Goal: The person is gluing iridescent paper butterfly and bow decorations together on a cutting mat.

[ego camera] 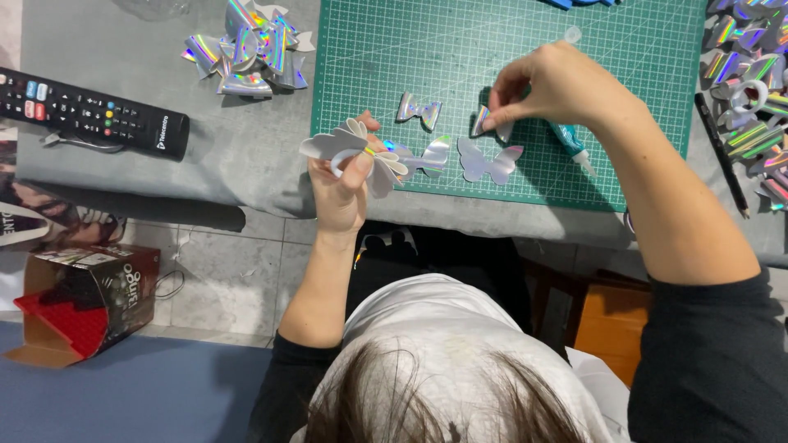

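My left hand holds a folded holographic paper bow at the near edge of the green cutting mat. My right hand pinches a small holographic strip just above the mat. On the mat lie a small silver bow piece, a flat butterfly-shaped cutout and another shiny cutout. A teal glue tube lies on the mat under my right wrist.
A pile of finished holographic bows sits at the back left, another pile at the right with a black pen. A black remote control lies at the table's left. An open cardboard box stands on the floor.
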